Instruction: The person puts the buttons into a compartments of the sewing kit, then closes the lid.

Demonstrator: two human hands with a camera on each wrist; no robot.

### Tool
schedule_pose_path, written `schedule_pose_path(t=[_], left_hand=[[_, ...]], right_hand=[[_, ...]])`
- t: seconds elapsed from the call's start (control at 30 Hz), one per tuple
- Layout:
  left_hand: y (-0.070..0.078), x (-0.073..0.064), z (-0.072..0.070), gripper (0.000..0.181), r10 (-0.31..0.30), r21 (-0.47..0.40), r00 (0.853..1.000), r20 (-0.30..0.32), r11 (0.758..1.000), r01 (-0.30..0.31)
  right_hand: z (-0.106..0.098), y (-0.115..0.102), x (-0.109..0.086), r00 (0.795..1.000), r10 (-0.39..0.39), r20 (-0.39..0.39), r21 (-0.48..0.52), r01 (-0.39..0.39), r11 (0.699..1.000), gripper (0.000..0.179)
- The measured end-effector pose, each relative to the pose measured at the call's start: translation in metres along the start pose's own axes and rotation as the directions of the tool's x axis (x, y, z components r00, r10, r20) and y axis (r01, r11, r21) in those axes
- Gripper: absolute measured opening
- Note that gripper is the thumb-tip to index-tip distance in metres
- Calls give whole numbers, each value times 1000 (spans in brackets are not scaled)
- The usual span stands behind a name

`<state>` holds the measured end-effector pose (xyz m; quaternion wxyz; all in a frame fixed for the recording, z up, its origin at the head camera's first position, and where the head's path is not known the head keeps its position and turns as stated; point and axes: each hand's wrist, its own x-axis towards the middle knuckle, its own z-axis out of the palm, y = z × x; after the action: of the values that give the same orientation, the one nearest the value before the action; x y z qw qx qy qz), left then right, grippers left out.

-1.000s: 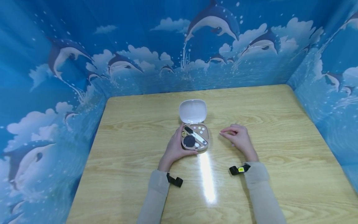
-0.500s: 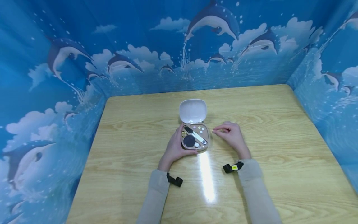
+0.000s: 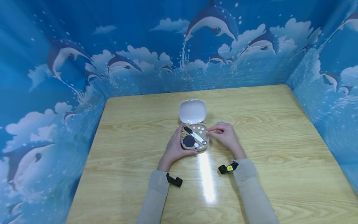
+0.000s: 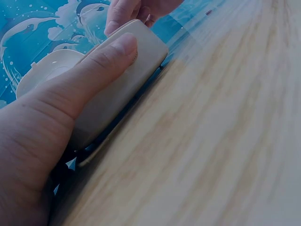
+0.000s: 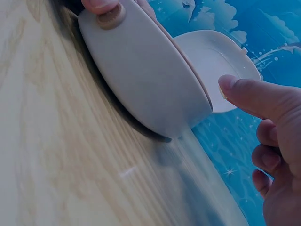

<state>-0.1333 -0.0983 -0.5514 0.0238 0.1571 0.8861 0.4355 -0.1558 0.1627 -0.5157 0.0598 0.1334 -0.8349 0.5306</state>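
An open sewing-kit-like case (image 5: 146, 70) sits on the table, its white lid (image 3: 193, 111) tipped back. My left hand (image 3: 174, 144) grips it from the left, thumb along the front wall. Inside lie a black-and-white slim tool (image 3: 199, 138), a round black disc (image 3: 189, 141), a gold ring-shaped piece (image 3: 183, 134) and several small pale buttons (image 3: 200, 132). Thumb and forefinger of my right hand (image 3: 225, 136) pinch a tiny yellowish piece (image 5: 222, 92), mostly covered by the fingertips; I cannot tell its kind. Those fingertips are at the case's right rim.
A wood-grain table (image 3: 134, 124) extends around the case, with a bright light reflection in front of it. Blue dolphin-print curtains (image 3: 156, 46) stand behind and at both sides. Each wrist wears a black strap with a small camera (image 3: 174, 180).
My right hand has moved left, from over the bare table to the case's right rim, still pinching the tiny piece. The left hand and the case have stayed in place.
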Motion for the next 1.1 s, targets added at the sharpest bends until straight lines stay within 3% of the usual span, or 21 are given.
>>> schedule_pose_path(t=[0.63,0.83,1.1], left_hand=[[1,-1,0,143,4,3,1000,-3,1000,-4],[0,0,1,143,-3,14,1000,-2,1000,3],[0,0,0,142,-5,13,1000,0,1000,5]], right_hand=[[12,-2,2,995,-68,74,-145,78,986,11],[12,-8,3,995,16,96,-201,4,980,10],[12,-17,5,981,147,123,-174,-125,977,9]])
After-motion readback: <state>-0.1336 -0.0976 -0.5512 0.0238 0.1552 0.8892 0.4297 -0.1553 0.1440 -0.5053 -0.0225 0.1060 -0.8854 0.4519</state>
